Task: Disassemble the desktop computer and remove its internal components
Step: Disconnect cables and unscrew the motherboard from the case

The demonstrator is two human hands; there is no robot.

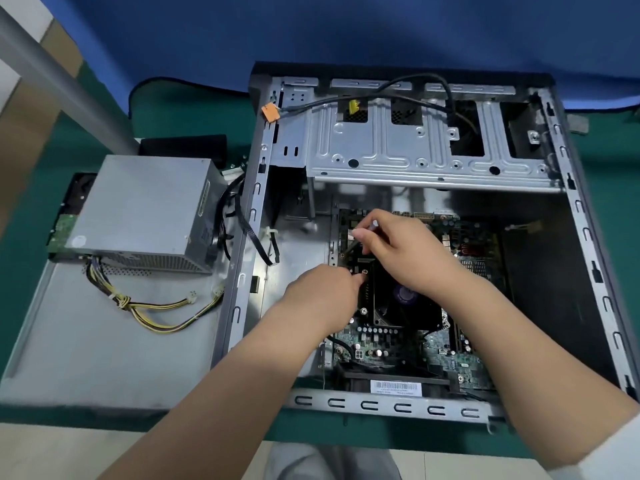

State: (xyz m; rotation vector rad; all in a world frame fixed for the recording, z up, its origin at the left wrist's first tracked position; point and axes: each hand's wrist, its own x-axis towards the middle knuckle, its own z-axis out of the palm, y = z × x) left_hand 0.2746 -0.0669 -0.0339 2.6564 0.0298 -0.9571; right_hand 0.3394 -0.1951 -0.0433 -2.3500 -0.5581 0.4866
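The open computer case [408, 237] lay on its side across the centre and right of the frame, on a green mat [166, 109]. Inside it, the circuit board [446, 348] sat in the lower middle, with a black cooling fan [398, 299] mounted on it. A bare metal drive bracket [415, 147] spanned the upper part of the case, and a black cable with an orange plug [270, 113] ran along its top edge.

Both hands were at the upper left corner of the fan. The right hand [405, 251] had its fingers curled, pinching a small white plug [355, 234] and its thin wires. The left hand [325, 292] was curled too, its fingertips touching the fan's frame near a screw [364, 271]; whether it gripped anything could not be told.

At the left of the frame, outside the case, a grey power supply box [145, 209] rested on a flat grey side panel [86, 341], with its yellow and black wires [152, 306] trailing over the panel.
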